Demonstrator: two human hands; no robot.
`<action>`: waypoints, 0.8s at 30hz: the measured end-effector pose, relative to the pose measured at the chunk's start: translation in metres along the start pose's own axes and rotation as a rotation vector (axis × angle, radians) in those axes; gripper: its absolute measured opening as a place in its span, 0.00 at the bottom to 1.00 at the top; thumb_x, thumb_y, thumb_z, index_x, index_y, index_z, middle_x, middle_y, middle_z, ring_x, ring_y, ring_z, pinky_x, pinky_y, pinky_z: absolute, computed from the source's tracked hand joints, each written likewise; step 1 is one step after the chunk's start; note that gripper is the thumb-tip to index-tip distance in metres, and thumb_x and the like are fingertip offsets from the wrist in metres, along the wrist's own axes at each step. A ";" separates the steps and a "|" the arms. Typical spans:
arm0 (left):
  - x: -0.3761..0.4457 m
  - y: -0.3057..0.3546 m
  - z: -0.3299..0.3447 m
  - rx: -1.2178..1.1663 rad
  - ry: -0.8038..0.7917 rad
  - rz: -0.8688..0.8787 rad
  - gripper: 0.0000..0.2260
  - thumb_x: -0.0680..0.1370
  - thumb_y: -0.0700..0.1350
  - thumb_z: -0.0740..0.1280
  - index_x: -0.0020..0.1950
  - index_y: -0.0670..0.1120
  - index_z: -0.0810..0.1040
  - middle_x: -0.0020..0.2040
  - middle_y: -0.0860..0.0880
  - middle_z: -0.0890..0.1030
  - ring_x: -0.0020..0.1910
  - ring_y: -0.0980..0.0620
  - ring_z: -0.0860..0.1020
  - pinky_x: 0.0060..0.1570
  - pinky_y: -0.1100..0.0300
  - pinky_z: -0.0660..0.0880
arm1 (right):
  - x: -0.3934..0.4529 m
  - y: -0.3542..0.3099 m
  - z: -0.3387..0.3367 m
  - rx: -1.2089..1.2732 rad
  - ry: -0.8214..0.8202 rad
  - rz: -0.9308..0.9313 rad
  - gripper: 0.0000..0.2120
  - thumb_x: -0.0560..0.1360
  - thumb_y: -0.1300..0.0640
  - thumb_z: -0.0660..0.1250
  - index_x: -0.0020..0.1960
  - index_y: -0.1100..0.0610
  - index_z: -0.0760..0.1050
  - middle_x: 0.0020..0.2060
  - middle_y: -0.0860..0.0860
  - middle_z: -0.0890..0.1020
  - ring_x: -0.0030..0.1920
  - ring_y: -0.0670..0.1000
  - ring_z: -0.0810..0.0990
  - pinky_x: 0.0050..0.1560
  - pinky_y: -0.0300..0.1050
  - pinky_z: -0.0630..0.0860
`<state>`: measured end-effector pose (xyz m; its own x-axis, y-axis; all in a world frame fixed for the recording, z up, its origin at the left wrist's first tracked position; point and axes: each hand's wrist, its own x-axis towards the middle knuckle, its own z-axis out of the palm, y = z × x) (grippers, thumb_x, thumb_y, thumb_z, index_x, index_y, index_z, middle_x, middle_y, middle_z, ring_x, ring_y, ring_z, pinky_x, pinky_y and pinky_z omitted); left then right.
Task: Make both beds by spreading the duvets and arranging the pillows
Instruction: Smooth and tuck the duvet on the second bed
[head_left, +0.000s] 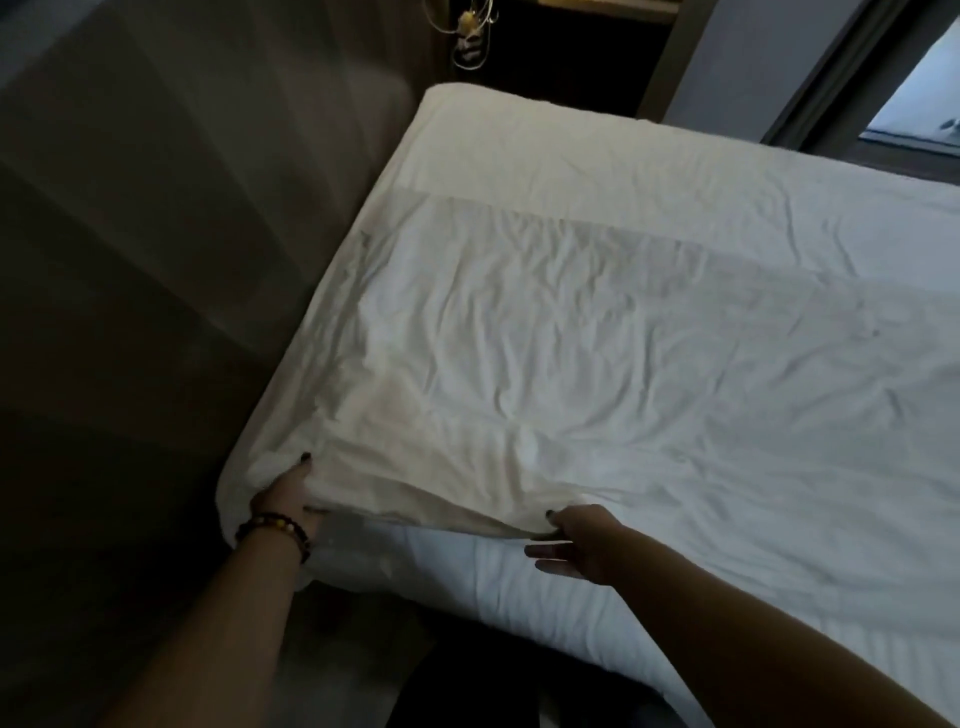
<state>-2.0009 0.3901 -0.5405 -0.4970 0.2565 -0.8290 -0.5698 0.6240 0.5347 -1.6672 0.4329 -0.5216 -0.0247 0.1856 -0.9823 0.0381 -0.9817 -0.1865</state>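
The bed (623, 597) fills the right and centre of the view, seen from above at an angle, in dim light. A white duvet (597, 322) is spread over most of it, creased throughout, with a smoother band along the far edge. The near edge of the duvet is lifted off the bed, and the white sheet (493, 577) below is exposed there. A dark wall (156, 208) is seen along the left side of the bed. A window (914, 104) is seen at top right, framed in dark trim. A small hanging ornament (470, 41) is seen at top centre, against a dark recess; its details cannot be made out.

The near left corner of the duvet is gripped by the left hand (283, 501): the thumb lies on top of the cloth, the fingers are tucked under it and hidden. A beaded bracelet (275, 527) is worn on that wrist. The near edge further right is pinched by the right hand (571, 545), thumb on top, with the fingers (545, 551) held fairly straight below the cloth. The nails on both thumbs are dark. The two hands are set well apart along the same edge. No pillow is made out for certain.
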 end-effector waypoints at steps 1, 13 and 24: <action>0.001 -0.005 0.007 -0.019 -0.030 -0.047 0.30 0.73 0.55 0.71 0.71 0.47 0.67 0.66 0.47 0.72 0.64 0.40 0.72 0.63 0.42 0.71 | -0.001 0.002 -0.004 -0.038 -0.043 0.035 0.12 0.82 0.54 0.57 0.55 0.64 0.70 0.49 0.63 0.80 0.42 0.62 0.83 0.37 0.53 0.81; -0.062 -0.140 0.170 0.191 -0.332 -0.423 0.17 0.76 0.54 0.68 0.57 0.44 0.74 0.55 0.43 0.76 0.56 0.42 0.74 0.58 0.47 0.73 | 0.002 0.044 -0.067 0.076 -0.059 0.008 0.16 0.81 0.48 0.59 0.57 0.61 0.74 0.53 0.60 0.81 0.46 0.58 0.81 0.44 0.49 0.77; -0.059 -0.183 0.156 0.382 0.163 -0.120 0.36 0.75 0.57 0.68 0.75 0.39 0.60 0.73 0.39 0.64 0.68 0.40 0.68 0.68 0.49 0.65 | -0.004 0.067 -0.229 0.104 0.064 -0.136 0.13 0.81 0.51 0.59 0.57 0.59 0.74 0.52 0.58 0.81 0.49 0.58 0.81 0.48 0.51 0.77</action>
<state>-1.7646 0.3756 -0.6148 -0.5561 0.0647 -0.8286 -0.3622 0.8785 0.3117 -1.4360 0.3762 -0.5338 0.0410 0.3158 -0.9479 -0.0644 -0.9459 -0.3179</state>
